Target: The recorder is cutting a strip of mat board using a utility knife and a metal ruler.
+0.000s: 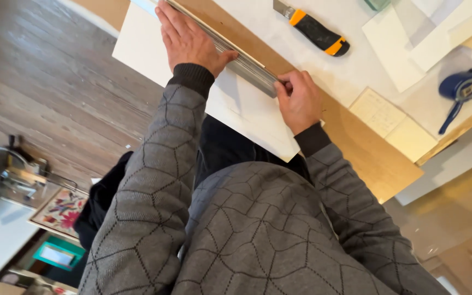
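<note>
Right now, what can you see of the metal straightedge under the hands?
The metal straightedge is a long, grey, ribbed bar, seemingly aluminium. It lies flat and diagonal across a white sheet on the brown board, running off the top of the frame. The left hand presses flat on its upper stretch; the right hand grips its near end. An orange-and-black utility knife lies apart from it.

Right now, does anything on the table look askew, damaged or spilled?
Nothing stands out. The left hand presses the metal ruler flat on the white board; the right hand is at its end. The utility knife lies apart.
</note>
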